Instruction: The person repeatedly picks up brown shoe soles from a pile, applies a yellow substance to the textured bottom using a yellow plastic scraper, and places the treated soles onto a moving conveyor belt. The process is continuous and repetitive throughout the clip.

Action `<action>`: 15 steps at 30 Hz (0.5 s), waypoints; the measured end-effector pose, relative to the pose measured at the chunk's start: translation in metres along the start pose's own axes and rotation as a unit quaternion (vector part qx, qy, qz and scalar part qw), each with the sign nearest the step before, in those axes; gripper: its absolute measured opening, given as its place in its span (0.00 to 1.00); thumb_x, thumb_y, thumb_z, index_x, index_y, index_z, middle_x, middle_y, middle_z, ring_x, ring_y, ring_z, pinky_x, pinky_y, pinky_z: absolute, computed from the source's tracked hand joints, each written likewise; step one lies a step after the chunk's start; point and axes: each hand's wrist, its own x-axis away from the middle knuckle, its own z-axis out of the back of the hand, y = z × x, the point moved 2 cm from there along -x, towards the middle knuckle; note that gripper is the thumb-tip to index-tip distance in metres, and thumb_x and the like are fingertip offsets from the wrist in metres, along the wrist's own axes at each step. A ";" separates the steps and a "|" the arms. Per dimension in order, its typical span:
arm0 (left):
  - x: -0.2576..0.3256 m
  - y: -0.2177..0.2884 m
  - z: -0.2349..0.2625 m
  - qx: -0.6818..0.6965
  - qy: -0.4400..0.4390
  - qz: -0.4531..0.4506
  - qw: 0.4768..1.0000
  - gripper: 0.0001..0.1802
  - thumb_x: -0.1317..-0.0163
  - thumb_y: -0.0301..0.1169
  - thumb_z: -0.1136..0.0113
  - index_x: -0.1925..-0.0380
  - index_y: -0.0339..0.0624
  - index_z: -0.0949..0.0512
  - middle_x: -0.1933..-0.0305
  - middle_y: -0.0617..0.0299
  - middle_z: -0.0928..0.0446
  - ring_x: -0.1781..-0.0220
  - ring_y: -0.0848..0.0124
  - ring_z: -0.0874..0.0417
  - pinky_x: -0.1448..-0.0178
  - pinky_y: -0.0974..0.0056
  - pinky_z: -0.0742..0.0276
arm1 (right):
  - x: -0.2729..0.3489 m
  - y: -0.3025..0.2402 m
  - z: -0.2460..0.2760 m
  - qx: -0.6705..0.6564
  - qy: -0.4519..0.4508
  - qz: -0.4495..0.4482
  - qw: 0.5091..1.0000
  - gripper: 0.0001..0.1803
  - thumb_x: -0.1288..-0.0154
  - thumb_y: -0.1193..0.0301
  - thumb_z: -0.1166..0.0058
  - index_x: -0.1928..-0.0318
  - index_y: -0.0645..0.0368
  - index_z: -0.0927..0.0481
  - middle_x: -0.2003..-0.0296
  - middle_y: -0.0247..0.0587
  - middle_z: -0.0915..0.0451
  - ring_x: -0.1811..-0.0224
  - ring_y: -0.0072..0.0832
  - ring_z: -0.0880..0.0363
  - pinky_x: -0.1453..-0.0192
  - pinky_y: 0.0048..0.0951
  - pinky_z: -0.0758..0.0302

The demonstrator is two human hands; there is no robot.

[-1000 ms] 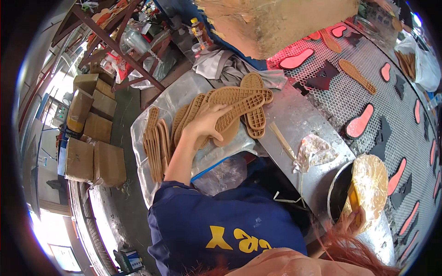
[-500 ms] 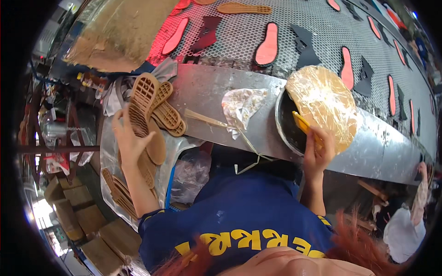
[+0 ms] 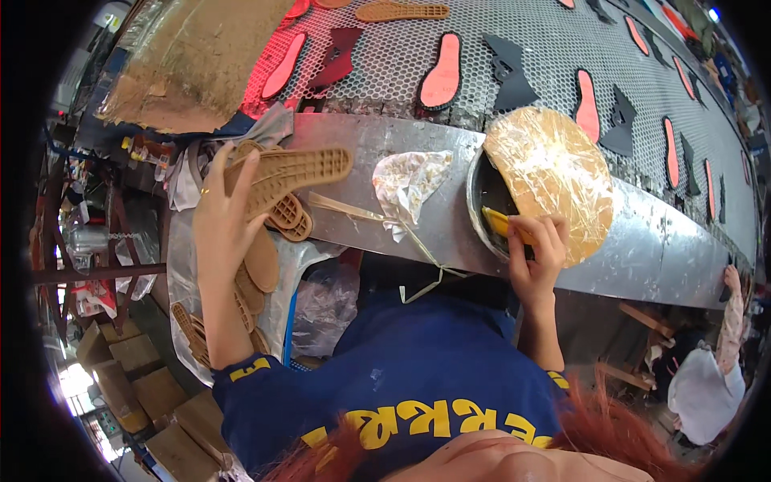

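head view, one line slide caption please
Left hand lifts a tan ridged rubber shoe sole; right hand holds a yellow brush handle in the round pot.

The yellow tool (image 3: 502,225) in the right hand (image 3: 536,255) shows only its near end; the rest disappears into the dark pot (image 3: 480,197), whose inside is hidden by the plastic-wrapped lid (image 3: 554,181) tilted over it. The left hand (image 3: 221,217) covers the heel end of the tan sole (image 3: 293,173) it holds, and that sole hides most of the soles stacked under it (image 3: 285,221). More soles (image 3: 189,325) at the near left lie partly behind the forearm. At the far edge, a tan sole (image 3: 401,11) and red insoles on the mesh belt (image 3: 530,48) are cut off. At the far right, a person in white (image 3: 703,386) is blurred and small.
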 end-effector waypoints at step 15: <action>-0.040 0.013 -0.077 0.597 0.317 0.255 0.691 0.26 0.44 0.19 0.36 0.46 0.30 0.32 0.51 0.50 0.23 0.53 0.69 0.21 0.50 0.66 0.22 | 0.009 0.007 0.001 -0.075 0.052 -0.064 0.994 0.09 0.44 0.81 0.42 0.62 0.62 0.20 0.72 0.42 0.24 0.66 0.37 0.29 0.61 0.32 0.32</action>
